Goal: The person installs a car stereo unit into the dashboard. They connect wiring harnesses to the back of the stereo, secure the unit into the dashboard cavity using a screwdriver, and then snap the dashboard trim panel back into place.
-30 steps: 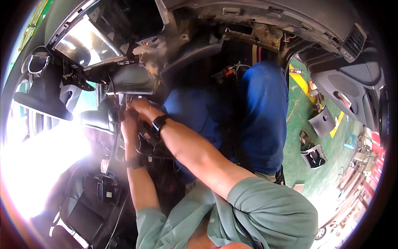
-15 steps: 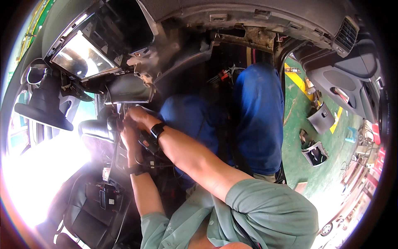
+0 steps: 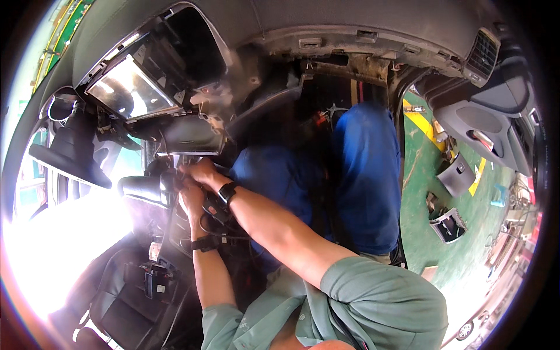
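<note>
Inside a car, its doorway opening onto a green workshop floor (image 3: 415, 192) with yellow lines, a person in a pale green shirt and blue trousers (image 3: 367, 175) bends over the centre console (image 3: 177, 228). The dashboard (image 3: 344, 16) gapes with open cavities and bare brackets around a glaring screen (image 3: 133, 87); the steering wheel (image 3: 70, 165) and a black seat (image 3: 128, 297) lie to the left, where daylight washes out detail. Beyond the open door (image 3: 487, 125), a grey panel (image 3: 457, 175) and a silver-edged frame (image 3: 448, 226) rest on the floor. A dark panel (image 3: 192, 137) juts out just above the hands, and a black device (image 3: 217, 211) sits beneath the right forearm.

The left hand (image 3: 191, 197) and right hand (image 3: 201, 172) are close together at the console's front, fingers bent inward, beside a dark rounded knob (image 3: 169, 181). The right partly covers the left; whether either grips anything cannot be told.
</note>
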The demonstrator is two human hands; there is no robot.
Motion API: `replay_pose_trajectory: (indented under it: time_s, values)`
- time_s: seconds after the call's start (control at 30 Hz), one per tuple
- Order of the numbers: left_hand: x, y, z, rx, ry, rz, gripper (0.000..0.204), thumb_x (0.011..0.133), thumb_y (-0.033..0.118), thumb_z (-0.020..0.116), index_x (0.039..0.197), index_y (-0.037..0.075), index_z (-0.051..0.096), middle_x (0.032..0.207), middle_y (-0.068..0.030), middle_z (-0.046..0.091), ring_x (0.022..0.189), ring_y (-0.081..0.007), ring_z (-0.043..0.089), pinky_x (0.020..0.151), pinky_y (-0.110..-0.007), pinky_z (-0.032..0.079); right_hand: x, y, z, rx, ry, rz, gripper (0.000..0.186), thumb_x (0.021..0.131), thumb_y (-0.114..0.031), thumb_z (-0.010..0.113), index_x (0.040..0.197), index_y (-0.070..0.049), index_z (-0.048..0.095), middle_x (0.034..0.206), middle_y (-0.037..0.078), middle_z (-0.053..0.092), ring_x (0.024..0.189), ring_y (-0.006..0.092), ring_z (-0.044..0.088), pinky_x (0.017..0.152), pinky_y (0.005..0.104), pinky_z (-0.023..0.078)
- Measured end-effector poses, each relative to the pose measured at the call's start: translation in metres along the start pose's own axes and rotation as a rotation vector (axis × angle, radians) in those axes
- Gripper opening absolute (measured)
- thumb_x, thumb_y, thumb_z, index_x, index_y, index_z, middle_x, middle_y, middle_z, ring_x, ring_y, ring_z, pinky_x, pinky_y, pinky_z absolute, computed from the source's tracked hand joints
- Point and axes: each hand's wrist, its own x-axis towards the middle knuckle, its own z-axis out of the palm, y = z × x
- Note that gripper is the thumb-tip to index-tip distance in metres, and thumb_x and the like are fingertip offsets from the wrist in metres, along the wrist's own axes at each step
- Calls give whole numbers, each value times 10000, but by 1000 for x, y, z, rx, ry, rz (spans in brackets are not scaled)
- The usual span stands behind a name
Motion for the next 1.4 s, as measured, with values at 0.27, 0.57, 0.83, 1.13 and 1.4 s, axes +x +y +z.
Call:
replay_pose_trajectory:
  time_s: [0.27, 0.57, 0.83, 1.13, 1.4]
  values:
    - [-9, 41, -40, -208, -144, -106, 477, 993, 432, 395, 1218, 57, 584, 1003, -289, 672, 917, -376, 682, 750, -458, 528, 26, 11, -9, 44, 43, -11, 264, 733, -105, 743, 935, 56, 686, 893, 157, 697, 782, 248, 667, 685, 378, 534]
    - [-9, 53, -39, -82, -111, -78, 553, 1010, 413, 314, 1174, -10, 629, 998, -239, 694, 879, -331, 690, 741, -438, 513, 25, 2, -18, -178, 11, 64, 248, 693, -150, 806, 815, 18, 672, 814, 110, 686, 642, 194, 637, 549, 356, 499]
    - [2, 34, -23, -249, -101, -51, 474, 1012, 350, 326, 1216, 14, 590, 945, -269, 682, 879, -401, 673, 704, -470, 524, 49, 24, -3, -124, 84, -140, 165, 697, -87, 783, 744, 26, 673, 765, 160, 690, 679, 207, 679, 566, 361, 516]
    - [-4, 30, -14, -20, -81, -102, 598, 963, 439, 331, 1063, -49, 661, 1006, -336, 642, 998, -480, 624, 869, -553, 475, -21, -39, -14, -601, 206, -102, 411, 673, -280, 820, 852, 69, 699, 850, 193, 709, 754, 265, 696, 712, 360, 550]
    - [8, 27, -13, -165, -133, 112, 541, 1018, 401, 284, 1282, 18, 560, 1080, -340, 626, 1004, -476, 619, 846, -536, 476, 34, 8, -20, -308, 72, -155, 304, 696, -227, 800, 780, 33, 667, 776, 114, 696, 708, 203, 654, 649, 375, 522]
